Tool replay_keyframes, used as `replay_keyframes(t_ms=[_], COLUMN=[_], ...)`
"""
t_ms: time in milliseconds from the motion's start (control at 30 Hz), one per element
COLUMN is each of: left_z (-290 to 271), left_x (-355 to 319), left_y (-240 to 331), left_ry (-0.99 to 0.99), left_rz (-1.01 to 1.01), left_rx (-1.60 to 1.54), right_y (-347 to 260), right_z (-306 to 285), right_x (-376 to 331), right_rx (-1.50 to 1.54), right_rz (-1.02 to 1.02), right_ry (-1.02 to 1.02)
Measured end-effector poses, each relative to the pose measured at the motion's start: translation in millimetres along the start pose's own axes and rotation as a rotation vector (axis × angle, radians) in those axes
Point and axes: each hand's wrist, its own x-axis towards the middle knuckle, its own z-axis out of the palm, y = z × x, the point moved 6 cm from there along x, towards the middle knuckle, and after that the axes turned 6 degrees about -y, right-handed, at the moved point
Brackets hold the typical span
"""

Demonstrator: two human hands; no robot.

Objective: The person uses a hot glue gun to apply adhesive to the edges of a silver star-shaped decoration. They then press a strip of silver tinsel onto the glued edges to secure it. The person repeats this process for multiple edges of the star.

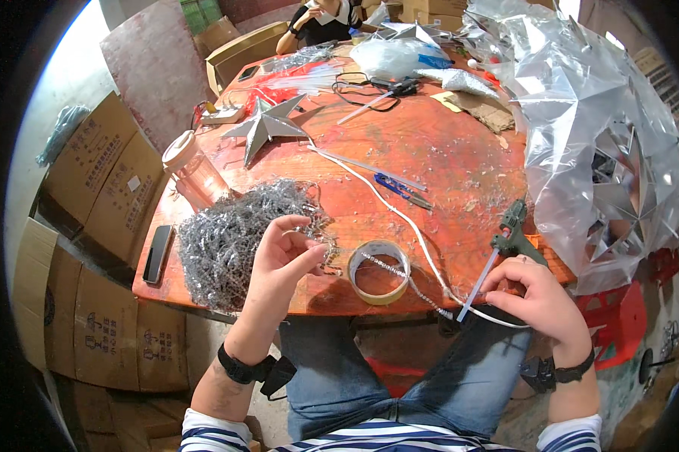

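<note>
Left hand [288, 252] half-curled beside the tinsel heap [226, 241], near left, hold unclear; right hand [532, 292] narrow at the glue stick [478, 285], near right, grip unclear; white cord [412, 225] passes the stick's near end; snagging could drag the glue gun [514, 239].

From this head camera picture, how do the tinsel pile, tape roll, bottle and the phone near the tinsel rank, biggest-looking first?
1. Tinsel pile
2. Bottle and tape roll: too close to rank
3. Phone
</note>
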Motion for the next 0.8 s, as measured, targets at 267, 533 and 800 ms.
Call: replay_keyframes(t_ms=[267,533,800], left_z=[-16.9,-171.3,-121.0], left_x=[5.8,50.6,25.5], left_y=[25.2,106.2,105.5], left_ry=[0.142,0.299,0.187], left_rz=[0.099,0.265,0.365], left_rx=[0.234,0.723,1.115], right_y=[2.7,24.7,51.2], right_z=[-14.1,-67.4,-159.6], right_x=[-13.7,-46.7,-120.3], right_rx=[0.196,0.322,-0.501], right_rz=[0.056,0.009,0.32], right_ry=[0.259,0.552,1.127])
